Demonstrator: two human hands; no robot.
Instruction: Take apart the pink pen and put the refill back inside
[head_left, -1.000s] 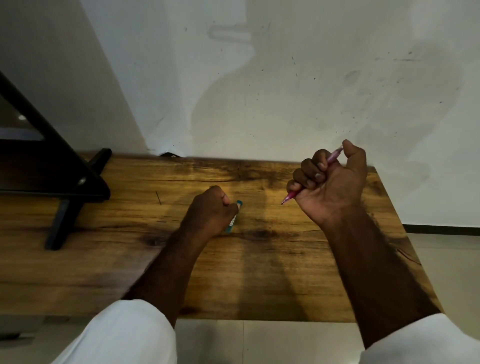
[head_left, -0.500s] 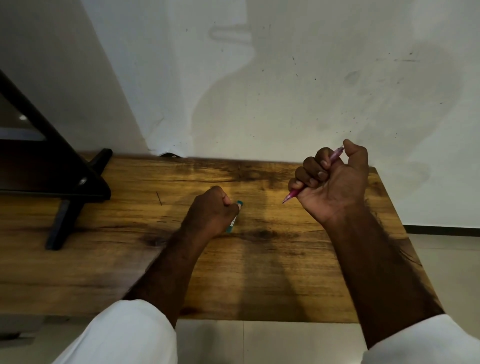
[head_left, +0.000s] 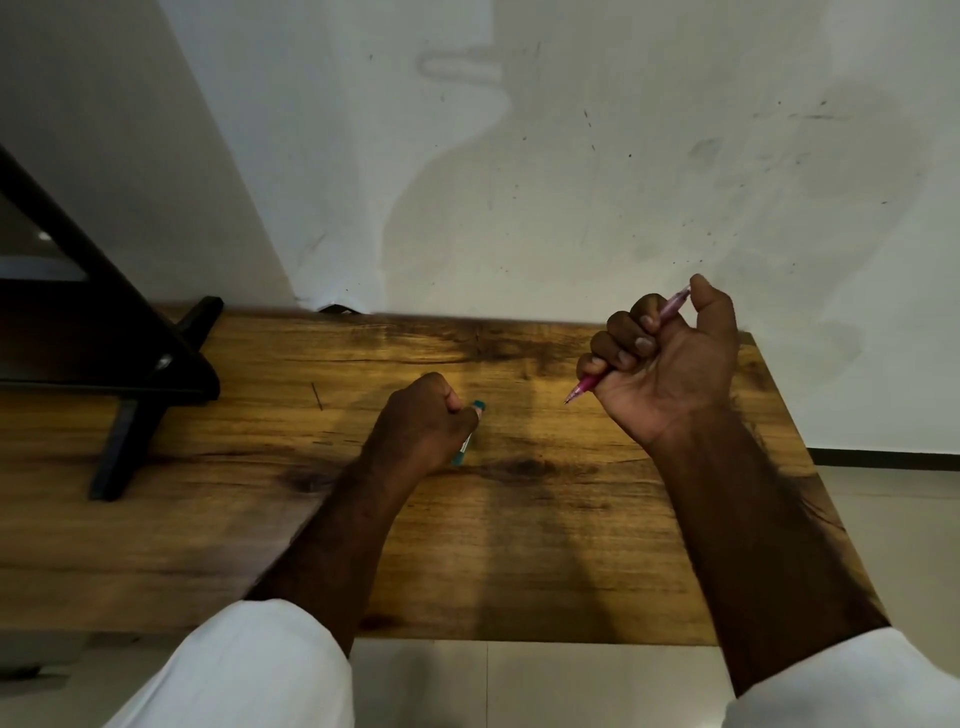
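The right hand (head_left: 670, 364) is raised above the far right part of the wooden table (head_left: 571, 545), palm turned toward the camera, fingers curled into a fist around the pink pen (head_left: 587, 385). The pen's tip points down-left and its top end sits under the thumb. The left hand (head_left: 423, 423) rests on the table's middle, fingers closed around a teal pen (head_left: 467, 441).

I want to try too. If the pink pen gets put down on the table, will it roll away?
Probably: the pink pen looks round and slim. It likely is light and stiff, since the right hand holds it straight.
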